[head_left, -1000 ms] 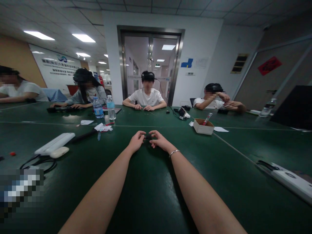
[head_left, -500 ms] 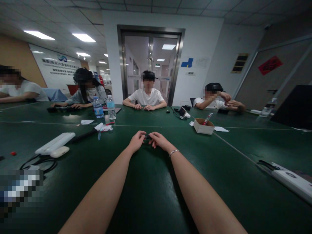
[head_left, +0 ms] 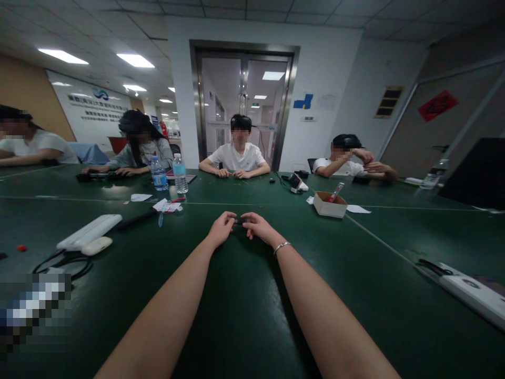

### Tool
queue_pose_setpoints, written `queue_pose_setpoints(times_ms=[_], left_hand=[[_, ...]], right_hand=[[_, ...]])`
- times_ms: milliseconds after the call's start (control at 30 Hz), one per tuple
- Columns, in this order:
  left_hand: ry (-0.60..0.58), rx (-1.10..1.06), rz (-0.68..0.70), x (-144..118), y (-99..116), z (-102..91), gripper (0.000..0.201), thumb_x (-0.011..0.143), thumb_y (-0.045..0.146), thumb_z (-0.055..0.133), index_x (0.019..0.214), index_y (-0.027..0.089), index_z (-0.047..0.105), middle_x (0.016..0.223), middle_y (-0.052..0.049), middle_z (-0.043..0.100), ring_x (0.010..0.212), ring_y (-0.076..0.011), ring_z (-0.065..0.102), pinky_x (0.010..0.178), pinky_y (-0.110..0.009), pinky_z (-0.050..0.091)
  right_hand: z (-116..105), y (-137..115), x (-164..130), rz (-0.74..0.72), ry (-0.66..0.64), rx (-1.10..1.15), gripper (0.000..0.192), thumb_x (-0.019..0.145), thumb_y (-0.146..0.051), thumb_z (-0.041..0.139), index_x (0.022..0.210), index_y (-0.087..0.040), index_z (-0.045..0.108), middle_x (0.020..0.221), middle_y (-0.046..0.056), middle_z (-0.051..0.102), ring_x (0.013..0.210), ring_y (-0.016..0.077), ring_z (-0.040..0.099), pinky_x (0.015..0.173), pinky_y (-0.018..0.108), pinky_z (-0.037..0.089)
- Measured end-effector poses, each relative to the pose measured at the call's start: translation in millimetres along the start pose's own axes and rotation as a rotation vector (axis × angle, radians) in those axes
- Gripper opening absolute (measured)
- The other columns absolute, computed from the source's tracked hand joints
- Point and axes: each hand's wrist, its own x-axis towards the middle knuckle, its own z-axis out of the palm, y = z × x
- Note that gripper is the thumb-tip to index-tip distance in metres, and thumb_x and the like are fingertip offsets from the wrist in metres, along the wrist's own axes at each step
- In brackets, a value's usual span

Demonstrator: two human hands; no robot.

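Observation:
Both my arms stretch forward over a dark green table [head_left: 244, 316]. My left hand [head_left: 221, 227] and my right hand [head_left: 256, 226] meet at the table's middle, fingertips pinching a small dark object [head_left: 238, 221] between them. The object is mostly hidden by my fingers, and I cannot tell what it is. A thin bracelet [head_left: 281, 246] circles my right wrist.
A small cardboard box [head_left: 330, 205] with a red pen sits to the right. Two water bottles [head_left: 169, 175] and paper scraps stand at the far left. White power strips [head_left: 89, 231] [head_left: 471, 292] lie on both sides. Several people sit along the far edge.
My fingertips have shifted slightly around the small dark object; my arms stay in place.

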Motion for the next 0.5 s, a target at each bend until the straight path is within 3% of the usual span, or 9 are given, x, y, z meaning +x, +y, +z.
queue_pose_setpoints(times_ms=[67,200,333,500], left_hand=[[-0.001,0.003,-0.010,-1.1,2.9,-0.7,0.021,0.082,0.023,0.046,0.100,0.017,0.054,0.084,-0.004,0.059,0.065,-0.0109,0.054,0.057,-0.022,0.043],[-0.012,0.008,-0.029,-3.5,8.8,-1.7,0.021,0.082,0.023,0.045,0.100,0.017,0.054,0.085,-0.004,0.059,0.066,-0.0110,0.054,0.058,-0.022,0.043],[-0.012,0.012,-0.031,-4.6,11.2,-1.4,0.020,0.082,0.022,0.045,0.099,0.017,0.054,0.084,-0.004,0.059,0.064,-0.0105,0.053,0.059,-0.022,0.043],[-0.011,0.012,-0.027,-5.0,11.0,-1.8,0.020,0.082,0.023,0.045,0.099,0.017,0.055,0.083,-0.004,0.060,0.064,-0.0109,0.054,0.059,-0.023,0.044]], right_hand=[[-0.9,0.6,0.3,-0.003,0.007,0.014,0.026,0.080,-0.009,0.057,0.103,-0.016,0.049,0.067,-0.003,0.057,0.041,0.0062,0.054,0.036,0.015,0.045],[-1.8,2.2,0.2,0.012,0.006,-0.003,0.019,0.084,-0.015,0.052,0.103,-0.014,0.050,0.063,-0.001,0.058,0.037,0.0059,0.050,0.032,0.014,0.042],[-2.6,4.7,1.5,-0.023,-0.003,0.018,0.031,0.077,-0.010,0.061,0.105,-0.016,0.049,0.069,-0.002,0.057,0.041,0.0055,0.053,0.036,0.014,0.045],[-2.8,4.2,2.0,0.000,-0.004,0.022,0.014,0.087,-0.020,0.048,0.099,-0.014,0.050,0.065,-0.001,0.056,0.036,0.0054,0.050,0.031,0.014,0.042]])
